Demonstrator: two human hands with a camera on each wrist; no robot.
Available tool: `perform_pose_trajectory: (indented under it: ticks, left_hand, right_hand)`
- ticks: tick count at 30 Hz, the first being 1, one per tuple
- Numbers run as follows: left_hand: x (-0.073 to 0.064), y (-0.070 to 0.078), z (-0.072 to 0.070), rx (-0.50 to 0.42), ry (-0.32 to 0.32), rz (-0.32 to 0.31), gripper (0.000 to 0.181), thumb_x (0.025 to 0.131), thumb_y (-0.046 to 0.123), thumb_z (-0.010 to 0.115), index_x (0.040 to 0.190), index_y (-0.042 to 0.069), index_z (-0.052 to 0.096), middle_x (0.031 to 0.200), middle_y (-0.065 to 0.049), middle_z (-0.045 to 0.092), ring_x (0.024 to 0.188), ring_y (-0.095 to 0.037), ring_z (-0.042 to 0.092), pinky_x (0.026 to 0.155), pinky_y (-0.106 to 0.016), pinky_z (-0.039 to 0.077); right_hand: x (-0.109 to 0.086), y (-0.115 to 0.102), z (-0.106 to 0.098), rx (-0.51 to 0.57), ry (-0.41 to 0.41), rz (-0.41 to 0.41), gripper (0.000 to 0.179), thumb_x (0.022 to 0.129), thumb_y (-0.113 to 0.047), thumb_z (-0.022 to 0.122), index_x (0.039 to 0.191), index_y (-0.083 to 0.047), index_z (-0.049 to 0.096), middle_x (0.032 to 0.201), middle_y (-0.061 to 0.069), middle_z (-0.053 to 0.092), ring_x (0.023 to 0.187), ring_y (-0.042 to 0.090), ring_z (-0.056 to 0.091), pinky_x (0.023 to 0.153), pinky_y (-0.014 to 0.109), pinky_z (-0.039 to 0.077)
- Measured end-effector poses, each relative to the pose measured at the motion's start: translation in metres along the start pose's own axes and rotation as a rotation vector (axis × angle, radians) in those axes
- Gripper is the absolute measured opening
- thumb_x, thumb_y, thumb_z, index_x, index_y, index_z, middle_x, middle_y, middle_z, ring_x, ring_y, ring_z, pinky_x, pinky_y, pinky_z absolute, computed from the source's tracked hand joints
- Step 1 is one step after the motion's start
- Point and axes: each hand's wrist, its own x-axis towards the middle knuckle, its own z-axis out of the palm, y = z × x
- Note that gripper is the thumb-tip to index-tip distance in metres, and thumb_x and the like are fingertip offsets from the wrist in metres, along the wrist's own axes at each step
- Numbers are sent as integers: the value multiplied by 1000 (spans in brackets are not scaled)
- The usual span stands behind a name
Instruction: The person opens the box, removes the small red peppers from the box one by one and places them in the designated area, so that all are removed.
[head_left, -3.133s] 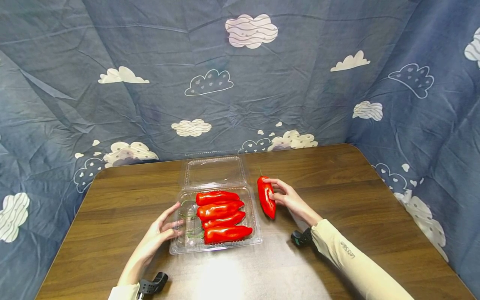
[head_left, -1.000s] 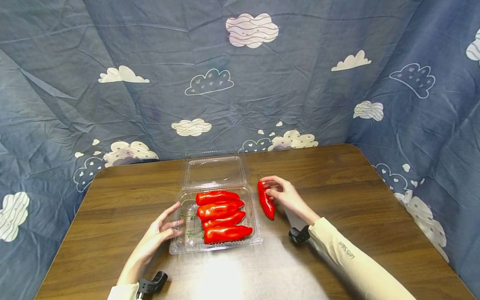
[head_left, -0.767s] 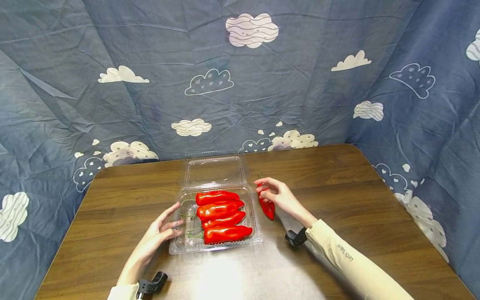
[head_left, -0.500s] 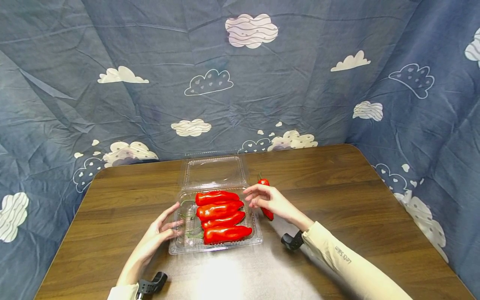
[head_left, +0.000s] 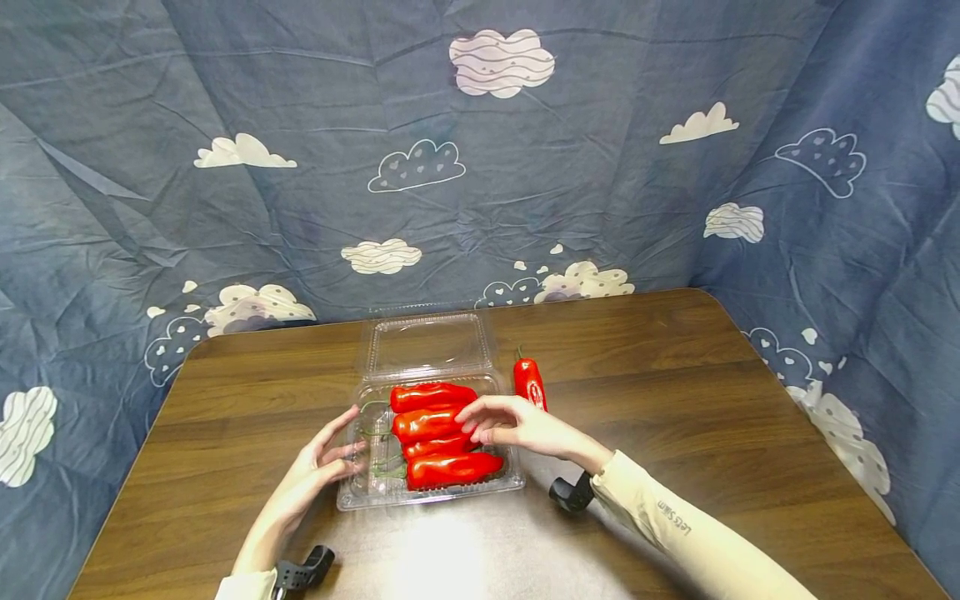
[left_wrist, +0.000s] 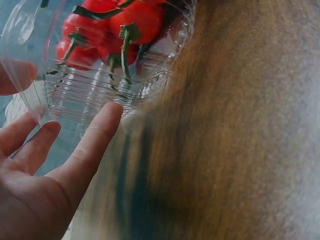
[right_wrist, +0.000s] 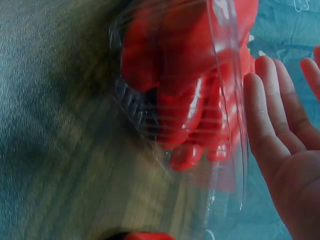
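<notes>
A clear plastic clamshell container (head_left: 352,502) lies with its lid (head_left: 429,343) folded back, holding several long red peppers (head_left: 454,471) with green stems to the left. At its left side is my left hand (head_left: 303,479), fingers spread, the fingertips touching or very near the wall; in the left wrist view a straight finger (left_wrist: 97,137) meets the ribbed side. My right hand (head_left: 528,429) hovers over the container's right part, fingers loosely bent and holding nothing, hiding some pepper tips. Another red pepper (head_left: 528,379) lies on the table right of the container, its lower end hidden by that hand.
The brown wooden table (head_left: 675,375) extends to both sides of the container. A blue curtain (head_left: 600,167) with cloud prints hangs behind and beside it. Black wrist cameras (head_left: 572,492) sit under both wrists, close above the tabletop.
The right hand has let go of the pepper on the table and moved left and nearer, over the container. The left hand and the container have not visibly moved.
</notes>
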Motion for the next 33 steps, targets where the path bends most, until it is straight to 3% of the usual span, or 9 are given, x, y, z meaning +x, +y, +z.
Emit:
perform_pose_trajectory:
  ticks: [4,7,14,22,33]
  left_hand:
    - [-1,0,0,-3,1,-2,64,90,-9,45,150,1,23,153,-9,21,119,-23,53,90,-35,51]
    - [-1,0,0,-3,-2,2,64,91,-9,44,151,4,24,151,-2,26,119,-22,53,89,-34,51]
    - [-1,1,0,-1,-5,-3,64,91,-8,43,151,3,23,150,-2,27,119,-21,53,90,-34,51]
    - [-1,0,0,7,6,-8,63,91,-8,44,150,-1,22,152,-9,22,119,-23,53,90,-35,51]
    - [-1,-1,1,6,8,-9,63,91,-9,44,149,-2,22,152,-5,23,119,-24,53,89,-35,51]
  right_hand:
    - [2,-1,6,-66,-62,-8,34,89,10,54,122,11,54,116,31,56,101,48,56,91,38,50]
    - [4,-1,9,-160,-106,-15,33,89,6,57,121,7,57,118,24,58,104,37,58,94,41,48]
    - [8,0,15,-279,-198,-7,32,90,-3,60,122,-3,61,121,11,61,108,19,57,96,37,46]
    - [9,-1,16,-398,-236,-24,33,90,-9,62,123,-9,63,125,-2,61,114,17,53,100,32,41]
    - [9,1,19,-377,-241,-5,40,87,3,59,124,-12,62,125,-3,59,112,21,54,97,33,43]
